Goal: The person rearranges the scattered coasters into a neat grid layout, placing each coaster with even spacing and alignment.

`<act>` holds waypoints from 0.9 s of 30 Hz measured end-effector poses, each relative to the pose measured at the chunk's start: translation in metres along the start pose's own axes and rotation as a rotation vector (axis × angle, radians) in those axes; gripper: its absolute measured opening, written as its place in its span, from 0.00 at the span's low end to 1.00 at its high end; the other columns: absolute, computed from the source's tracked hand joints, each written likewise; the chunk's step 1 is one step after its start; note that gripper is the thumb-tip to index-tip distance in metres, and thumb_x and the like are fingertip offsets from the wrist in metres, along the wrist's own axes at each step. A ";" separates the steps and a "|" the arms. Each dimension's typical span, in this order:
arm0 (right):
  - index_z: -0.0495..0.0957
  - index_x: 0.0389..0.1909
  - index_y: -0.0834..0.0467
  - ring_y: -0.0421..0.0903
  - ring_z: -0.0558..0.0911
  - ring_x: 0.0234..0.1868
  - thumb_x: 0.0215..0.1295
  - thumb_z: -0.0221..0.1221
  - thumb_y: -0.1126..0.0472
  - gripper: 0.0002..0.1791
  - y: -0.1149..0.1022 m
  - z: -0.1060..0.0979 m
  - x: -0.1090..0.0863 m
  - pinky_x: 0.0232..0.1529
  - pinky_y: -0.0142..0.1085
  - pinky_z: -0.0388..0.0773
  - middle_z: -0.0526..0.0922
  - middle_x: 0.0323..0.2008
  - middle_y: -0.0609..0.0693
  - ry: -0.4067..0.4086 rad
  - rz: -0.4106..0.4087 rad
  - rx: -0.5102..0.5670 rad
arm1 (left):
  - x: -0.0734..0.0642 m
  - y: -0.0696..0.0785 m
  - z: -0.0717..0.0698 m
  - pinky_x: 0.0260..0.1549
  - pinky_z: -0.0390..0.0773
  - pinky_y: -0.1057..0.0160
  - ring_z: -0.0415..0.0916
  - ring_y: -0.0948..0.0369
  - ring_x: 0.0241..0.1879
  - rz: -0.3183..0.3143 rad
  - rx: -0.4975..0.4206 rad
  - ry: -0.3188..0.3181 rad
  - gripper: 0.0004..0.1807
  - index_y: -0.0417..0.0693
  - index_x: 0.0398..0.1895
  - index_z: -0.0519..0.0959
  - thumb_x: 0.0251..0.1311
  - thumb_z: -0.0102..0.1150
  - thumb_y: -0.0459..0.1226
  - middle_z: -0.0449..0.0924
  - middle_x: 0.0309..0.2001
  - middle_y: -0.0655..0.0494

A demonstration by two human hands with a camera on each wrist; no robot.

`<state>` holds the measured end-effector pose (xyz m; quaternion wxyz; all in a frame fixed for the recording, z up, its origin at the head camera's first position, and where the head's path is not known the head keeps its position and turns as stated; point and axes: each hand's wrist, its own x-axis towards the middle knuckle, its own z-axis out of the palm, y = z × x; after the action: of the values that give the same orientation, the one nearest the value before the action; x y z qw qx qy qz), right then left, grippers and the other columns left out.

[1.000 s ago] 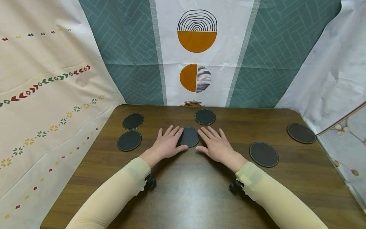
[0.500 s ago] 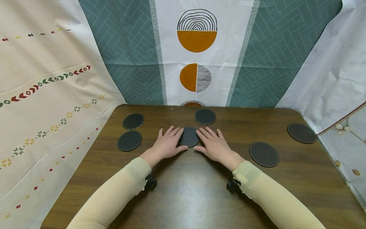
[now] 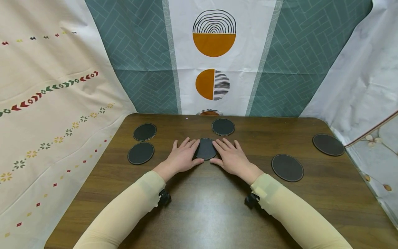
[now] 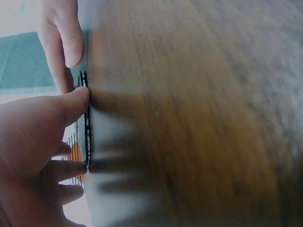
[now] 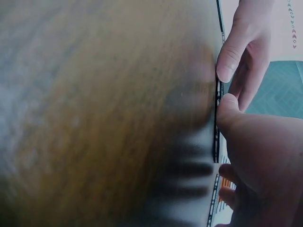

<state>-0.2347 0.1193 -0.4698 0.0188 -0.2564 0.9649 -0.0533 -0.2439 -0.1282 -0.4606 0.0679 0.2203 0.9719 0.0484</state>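
Between my two hands a round black coaster (image 3: 206, 149) with a stitched edge lies flat on the wooden table (image 3: 205, 214). My left hand (image 3: 181, 157) is at its left side, fingers straight and spread, with index finger and thumb touching its rim. From the right, my right hand (image 3: 233, 158) mirrors this, index fingertip over the rim and thumb near the front edge. In the left wrist view the coaster (image 4: 87, 127) shows edge-on beside my left thumb. The right wrist view has both thumbs close together along the coaster's edge (image 5: 217, 142).
Just behind lies another black coaster (image 3: 223, 127). Two coasters sit at the left, one far (image 3: 144, 132) and one nearer (image 3: 141, 153). On the right are a coaster (image 3: 287, 168) and another by the table's edge (image 3: 328, 145). Cloth hangings (image 3: 143, 62) border the table.
My right hand has slid a little to the left, closer to the middle coaster and my left hand. My left hand and the coasters stay in practically the same place.
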 end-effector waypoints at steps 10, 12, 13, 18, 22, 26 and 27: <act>0.59 0.89 0.56 0.58 0.57 0.87 0.85 0.52 0.32 0.45 0.000 0.004 0.001 0.82 0.68 0.48 0.62 0.86 0.55 -0.011 0.002 -0.012 | 0.002 0.001 0.002 0.79 0.47 0.25 0.50 0.45 0.87 0.001 0.008 0.010 0.48 0.49 0.91 0.57 0.79 0.58 0.63 0.62 0.85 0.46; 0.59 0.89 0.56 0.58 0.57 0.87 0.85 0.52 0.32 0.45 0.000 0.004 0.001 0.82 0.68 0.49 0.62 0.86 0.55 -0.010 0.000 -0.015 | 0.002 0.002 0.002 0.79 0.47 0.25 0.50 0.45 0.87 0.001 0.011 0.010 0.48 0.49 0.91 0.57 0.79 0.58 0.63 0.62 0.85 0.46; 0.59 0.89 0.56 0.58 0.57 0.87 0.85 0.51 0.33 0.45 0.000 0.004 0.001 0.82 0.68 0.49 0.62 0.86 0.55 -0.010 0.000 -0.018 | 0.002 0.002 0.002 0.79 0.47 0.25 0.50 0.45 0.87 0.001 0.011 0.009 0.48 0.49 0.91 0.57 0.79 0.58 0.63 0.62 0.85 0.46; 0.60 0.88 0.58 0.58 0.58 0.87 0.85 0.52 0.33 0.45 0.001 0.003 0.000 0.82 0.68 0.49 0.62 0.86 0.55 -0.009 0.000 -0.025 | 0.002 0.004 0.002 0.79 0.47 0.25 0.51 0.45 0.87 0.007 0.009 0.013 0.48 0.49 0.91 0.57 0.79 0.58 0.64 0.62 0.85 0.46; 0.60 0.88 0.58 0.58 0.58 0.87 0.85 0.52 0.33 0.45 0.002 0.002 -0.002 0.82 0.68 0.49 0.62 0.86 0.56 -0.009 0.003 -0.020 | 0.004 0.006 0.004 0.78 0.48 0.24 0.51 0.45 0.87 0.013 0.006 0.020 0.48 0.50 0.90 0.58 0.79 0.58 0.64 0.62 0.85 0.47; 0.61 0.88 0.58 0.58 0.58 0.87 0.85 0.52 0.33 0.44 0.003 0.001 -0.004 0.82 0.68 0.49 0.63 0.85 0.56 -0.004 0.003 -0.021 | 0.004 0.009 0.004 0.78 0.48 0.24 0.52 0.45 0.87 0.019 0.009 0.014 0.48 0.50 0.91 0.58 0.79 0.58 0.64 0.62 0.85 0.48; 0.61 0.88 0.59 0.58 0.58 0.87 0.85 0.52 0.34 0.44 0.003 0.001 -0.005 0.82 0.68 0.49 0.63 0.85 0.57 -0.002 0.002 -0.023 | 0.003 0.010 0.004 0.78 0.48 0.24 0.52 0.45 0.87 0.021 0.010 0.012 0.48 0.50 0.90 0.58 0.79 0.58 0.64 0.62 0.85 0.48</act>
<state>-0.2318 0.1242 -0.4710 0.0169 -0.2556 0.9657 -0.0421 -0.2420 -0.1173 -0.4635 0.0604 0.2307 0.9701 0.0459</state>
